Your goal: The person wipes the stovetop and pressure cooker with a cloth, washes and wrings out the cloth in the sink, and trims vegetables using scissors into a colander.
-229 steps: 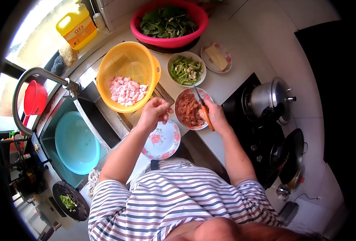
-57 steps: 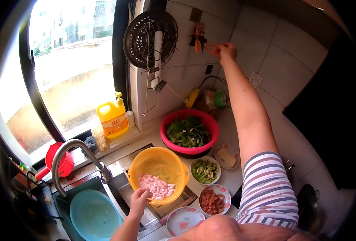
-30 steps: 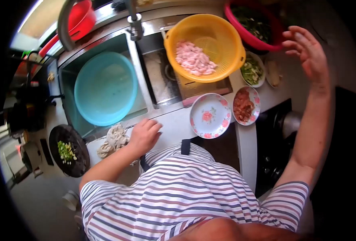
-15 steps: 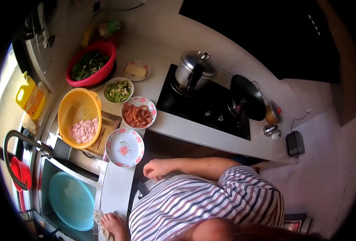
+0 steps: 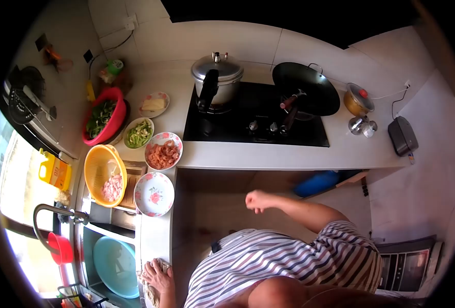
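Note:
My left hand (image 5: 159, 278) grips a crumpled pale cloth (image 5: 150, 296) on the counter edge beside the sink. My right hand (image 5: 258, 201) hangs in the air in front of the striped shirt, over the open space below the counter. Its fingers are loosely curled, and I see nothing in them. Nearest on the counter is a flowered white plate (image 5: 154, 194) with nothing on it. Just behind that stands a similar dish of reddish-brown meat pieces (image 5: 164, 154). To the left, a yellow colander (image 5: 91, 167) holds pale pink meat (image 5: 112, 188).
A light-blue basin (image 5: 104, 254) sits in the sink under a curved tap (image 5: 38, 218). Chopped green vegetables (image 5: 139, 134), a pink basin (image 5: 116, 110) of leaves and a small plate (image 5: 161, 100) stand behind. The black cooktop (image 5: 232, 131) bears a pressure cooker (image 5: 227, 77) and a wok (image 5: 317, 84).
The view has turned toward the cooktop. My right hand has moved away from the shirt and outward to the right. My left hand stays on the cloth at the counter edge.

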### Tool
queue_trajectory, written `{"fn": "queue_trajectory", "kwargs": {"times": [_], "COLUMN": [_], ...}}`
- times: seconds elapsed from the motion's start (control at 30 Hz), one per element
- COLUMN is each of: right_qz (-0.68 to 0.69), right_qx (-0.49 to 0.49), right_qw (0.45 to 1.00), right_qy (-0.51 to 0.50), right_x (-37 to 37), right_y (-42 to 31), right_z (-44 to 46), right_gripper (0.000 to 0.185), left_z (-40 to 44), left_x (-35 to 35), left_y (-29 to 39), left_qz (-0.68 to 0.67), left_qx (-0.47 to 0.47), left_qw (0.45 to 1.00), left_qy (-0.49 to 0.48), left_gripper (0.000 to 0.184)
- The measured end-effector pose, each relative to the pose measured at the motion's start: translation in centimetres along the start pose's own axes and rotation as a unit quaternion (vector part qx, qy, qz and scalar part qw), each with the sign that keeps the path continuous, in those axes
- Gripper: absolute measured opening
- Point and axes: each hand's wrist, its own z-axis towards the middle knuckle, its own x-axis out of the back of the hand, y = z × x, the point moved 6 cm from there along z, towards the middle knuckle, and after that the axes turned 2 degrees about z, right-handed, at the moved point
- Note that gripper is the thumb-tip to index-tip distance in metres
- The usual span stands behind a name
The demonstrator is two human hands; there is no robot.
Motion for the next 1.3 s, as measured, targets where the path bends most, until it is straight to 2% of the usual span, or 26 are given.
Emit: {"fn": "queue_trajectory", "kwargs": {"times": [0.1, 0.23, 0.3, 0.37, 0.4, 0.43, 0.5, 0.53, 0.7, 0.93, 1.03, 1.1, 1.13, 1.17, 1.2, 1.3], "right_qz": [0.149, 0.440, 0.571, 0.641, 0.675, 0.680, 0.637, 0.669, 0.655, 0.631, 0.591, 0.597, 0.568, 0.545, 0.513, 0.462], "right_qx": [0.142, 0.249, 0.216, 0.222, 0.237, 0.236, 0.262, 0.240, 0.239, 0.247, 0.272, 0.233, 0.195, 0.158, 0.182, 0.131], "right_qw": [0.975, 0.843, 0.774, 0.731, 0.696, 0.692, 0.714, 0.684, 0.699, 0.730, 0.757, 0.766, 0.795, 0.813, 0.827, 0.875], "right_qy": [0.086, 0.186, 0.167, 0.072, 0.055, 0.055, 0.126, 0.165, 0.158, 0.091, 0.054, 0.056, 0.087, 0.129, 0.138, 0.057], "right_x": [6.2, 14.7, 16.4, 16.7, 16.7, 16.6, 16.7, 16.4, 16.6, 18.0, 17.7, 16.4, 16.0, 15.5, 14.7, 9.9], "right_y": [-7.2, -16.7, -19.9, -22.5, -23.6, -23.5, -24.0, -24.3, -23.9, -21.9, -21.2, -20.1, -18.7, -16.6, -14.9, -9.2], "right_z": [3.2, 11.7, 15.0, 17.8, 19.1, 20.1, 19.1, 18.2, 17.6, 17.5, 17.7, 15.7, 16.2, 16.3, 15.9, 15.5], "right_gripper": [0.013, 0.027, 0.029, 0.029, 0.025, 0.025, 0.018, 0.017, 0.017, 0.019, 0.025, 0.039, 0.052, 0.051, 0.049, 0.032], "left_z": [-0.2, -0.1, 0.3, 0.7, 1.1, 1.3, 1.7, 1.8, 1.7, 1.3, 1.0, 0.7, 0.5, 0.3, 0.2, -0.3], "left_x": [-1.1, -2.2, -2.7, -3.2, -3.1, -3.3, -3.5, -3.5, -3.7, -4.1, -4.1, -4.1, -4.0, -3.9, -3.8, -3.6], "left_y": [-0.1, -0.3, -0.3, -0.2, 0.0, 0.1, 0.1, 0.0, -0.3, -0.5, -0.7, -0.8, -0.9, -1.0, -1.0, -1.3], "left_qz": [-0.029, -0.038, -0.035, -0.034, -0.033, -0.034, -0.031, -0.032, -0.029, -0.035, -0.037, -0.041, -0.042, -0.045, -0.044, -0.045], "left_qx": [0.015, 0.011, 0.004, 0.000, -0.002, -0.001, 0.001, 0.002, 0.007, 0.005, -0.001, -0.003, -0.003, -0.004, -0.005, -0.011], "left_qw": [0.999, 0.997, 0.997, 0.997, 0.997, 0.997, 0.997, 0.997, 0.998, 0.998, 0.998, 0.998, 0.997, 0.997, 0.997, 0.996], "left_qy": [0.042, 0.065, 0.071, 0.072, 0.071, 0.069, 0.067, 0.066, 0.059, 0.057, 0.057, 0.057, 0.059, 0.062, 0.063, 0.070], "left_gripper": [0.057, 0.056, 0.055, 0.055, 0.054, 0.054, 0.054, 0.053, 0.052, 0.050, 0.050, 0.049, 0.049, 0.049, 0.048, 0.048]}}
